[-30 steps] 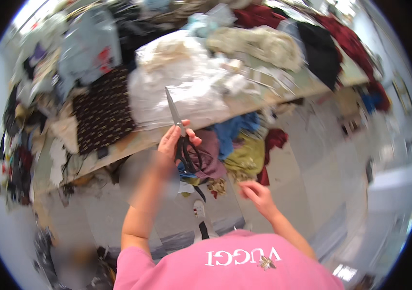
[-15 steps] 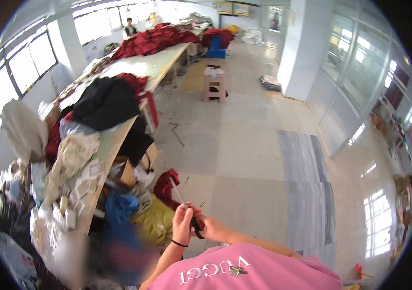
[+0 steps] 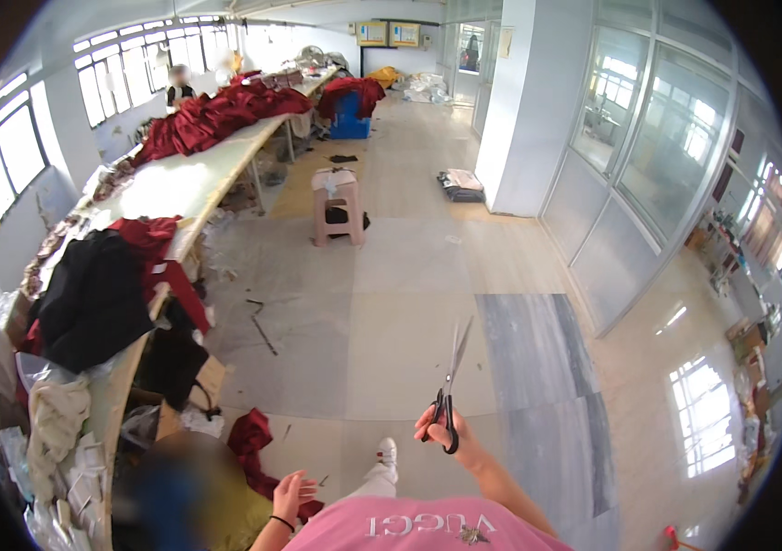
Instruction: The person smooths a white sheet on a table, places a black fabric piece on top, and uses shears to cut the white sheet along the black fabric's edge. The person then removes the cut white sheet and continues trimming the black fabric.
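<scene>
Out in front of me, my right hand (image 3: 462,443) grips a pair of scissors (image 3: 449,376) by the black handles. The metal blades point forward and stand slightly apart. My left hand (image 3: 292,497), with a dark band at the wrist, hangs low by my side and holds nothing; its fingers are stretched out. Close to it, dark red cloth (image 3: 253,450) lies on the floor.
A long worktable (image 3: 191,191) runs along the left, heaped with red fabric (image 3: 216,124) and black cloth (image 3: 92,298). A pink stool (image 3: 337,209) stands ahead. Folded cloth (image 3: 461,185) lies by a pillar (image 3: 515,119). Glass partitions (image 3: 662,138) line the right; a person (image 3: 179,84) is behind the table.
My hands were together around the scissors and have parted. The right one has carried the scissors rightward; the left has dropped lower. The view has shifted, and my foot now shows.
</scene>
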A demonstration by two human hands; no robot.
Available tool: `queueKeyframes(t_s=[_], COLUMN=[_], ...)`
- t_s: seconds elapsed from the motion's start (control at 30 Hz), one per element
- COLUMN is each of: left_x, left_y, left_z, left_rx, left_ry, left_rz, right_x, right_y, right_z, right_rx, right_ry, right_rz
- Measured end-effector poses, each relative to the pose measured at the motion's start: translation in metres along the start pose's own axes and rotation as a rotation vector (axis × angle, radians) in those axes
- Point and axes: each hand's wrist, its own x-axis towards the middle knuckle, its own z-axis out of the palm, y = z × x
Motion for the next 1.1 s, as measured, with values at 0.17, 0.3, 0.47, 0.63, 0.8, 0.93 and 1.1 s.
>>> queueKeyframes(t_s=[0.17,0.3,0.47,0.63,0.8,0.93,1.1], left_x=[0.120,0.197,0.292,0.387,0.500,0.589,0.735], left_y=[0.104,0.213,0.285,0.357,0.441,0.484,0.533], left_z=[0.160,0.314,0.453,0.529,0.546,0.567,0.594], left_rx=[0.087,0.280,0.306,0.291,0.172,-0.008,-0.328], left_ry=[-0.274,-0.834,-1.202,-1.208,-1.019,-0.825,-0.825], left_rz=[0.048,0.238,0.207,0.024,0.084,0.223,0.117], right_x=[0.076,0.131,0.219,0.344,0.509,0.640,0.793], right_y=[-0.011,-0.021,-0.033,-0.040,-0.095,-0.108,-0.135], right_z=[-0.094,-0.133,-0.193,-0.282,-0.345,-0.385,-0.434], right_rx=[-0.100,-0.128,0.095,0.035,-0.022,-0.111,-0.021], right_ry=[0.091,0.173,0.267,0.159,-0.225,-0.319,-0.403], right_rz=[-0.007,0.088,0.133,0.127,0.099,0.265,0.434])
